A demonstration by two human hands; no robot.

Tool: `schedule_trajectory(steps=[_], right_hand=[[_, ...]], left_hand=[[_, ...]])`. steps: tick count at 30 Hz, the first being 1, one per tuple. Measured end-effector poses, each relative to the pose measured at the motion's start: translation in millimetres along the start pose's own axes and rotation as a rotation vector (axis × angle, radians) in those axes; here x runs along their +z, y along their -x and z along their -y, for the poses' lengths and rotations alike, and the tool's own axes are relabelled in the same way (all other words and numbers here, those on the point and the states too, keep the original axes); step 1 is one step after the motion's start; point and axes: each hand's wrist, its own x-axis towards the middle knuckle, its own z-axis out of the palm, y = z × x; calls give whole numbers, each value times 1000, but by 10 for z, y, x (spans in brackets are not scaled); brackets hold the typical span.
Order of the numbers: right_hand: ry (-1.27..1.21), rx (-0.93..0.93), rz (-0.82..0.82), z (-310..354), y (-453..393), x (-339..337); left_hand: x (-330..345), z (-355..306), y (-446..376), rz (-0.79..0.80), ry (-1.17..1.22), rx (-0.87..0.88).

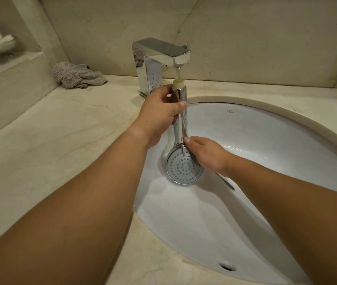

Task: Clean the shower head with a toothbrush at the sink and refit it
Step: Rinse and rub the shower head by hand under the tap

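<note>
The shower head (184,168) hung upright over the far-left part of the sink (266,124), its threaded inlet right under the tap (163,56) so the thin stream ran into the top of the handle. Its long axis stood nearly vertical, inlet up and round plate down, with the nozzle face turned toward the person. The left hand (161,112) was wrapped round the upper handle, thumb across the front and fingers curled behind. The right hand (206,155) pinched the neck just above the plate, where a thin toothbrush (226,181) also seemed to sit, its handle trailing out below the wrist; how that hand shared the two could not be made out. Chromed and wet, the piece looked stiff, fairly light and slippery, so the handle's mid-length seemed the safest hold, with a second grip at the neck to steady the plate. A cloth (79,76) lay at the counter's back-left corner.
</note>
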Motion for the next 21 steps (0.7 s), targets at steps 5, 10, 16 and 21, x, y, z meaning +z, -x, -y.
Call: schedule_trajectory(steps=[5,10,16,21], right_hand=[[-4,0,-1,-11,-4,1],[7,-3,-2,-6,-5,1],[3,4,0,-11,-6,3],[-2,-8,1,-8,-7,3]], left_hand=[[4,0,0,-2,-3,-6],[-1,4,-8,-3,4,-4],[-3,16,-18,0,10,-1],[-6,20,-23,2,20,1]])
